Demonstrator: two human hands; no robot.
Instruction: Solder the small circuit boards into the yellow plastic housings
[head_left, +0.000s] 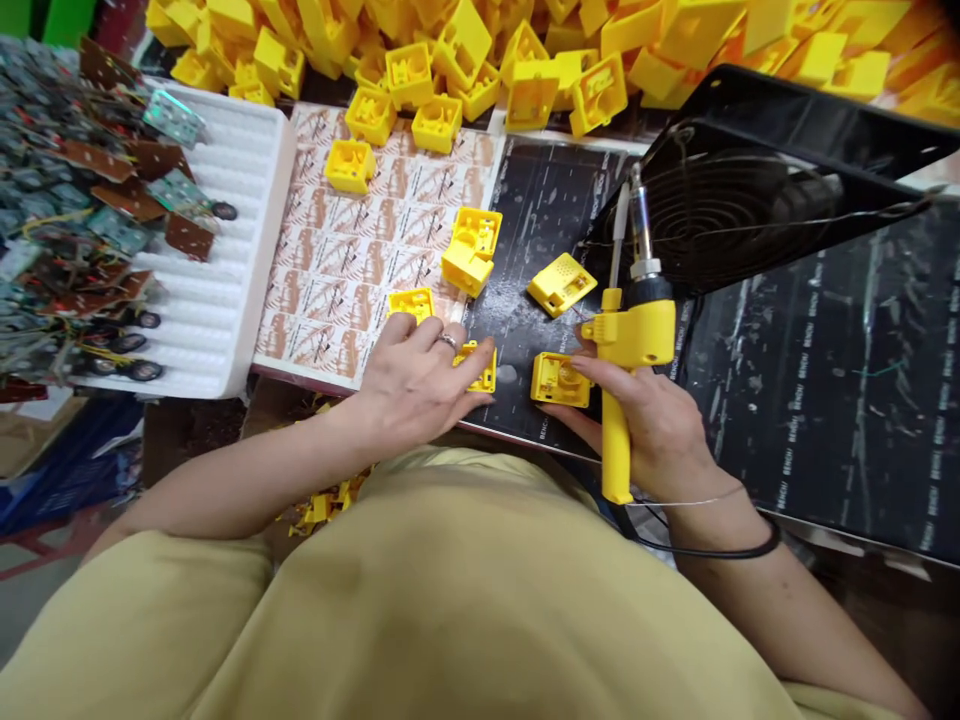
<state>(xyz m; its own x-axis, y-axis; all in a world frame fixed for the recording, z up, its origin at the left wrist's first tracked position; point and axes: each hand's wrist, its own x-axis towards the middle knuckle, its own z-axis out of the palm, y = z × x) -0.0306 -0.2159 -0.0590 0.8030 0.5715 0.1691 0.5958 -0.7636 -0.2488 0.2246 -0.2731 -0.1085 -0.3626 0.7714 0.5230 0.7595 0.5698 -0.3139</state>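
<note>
My left hand (412, 375) lies over the near bench edge, its fingers closed around a small yellow plastic housing (486, 372) that they partly cover. Another yellow housing (410, 303) sits just beyond the knuckles. A yellow soldering gun (637, 338), tip pointing away from me, is in my right hand (667, 425). That hand's thumb and a finger also grip the side of an open-faced yellow housing (559, 380) resting on the black mat. Farther off, a yellow housing with a speaker-hole pattern (562, 284) lies tilted. Two joined or touching yellow housings (471, 250) stand left of it.
Many yellow housings (465, 45) are heaped along the back. A black fan (742, 200) stands at right behind the soldering gun. On the left, a white foam tray (225, 240) bears piled circuit boards (112, 215) with wires. Printed paper (322, 260) and a black mat (810, 400) cover the bench.
</note>
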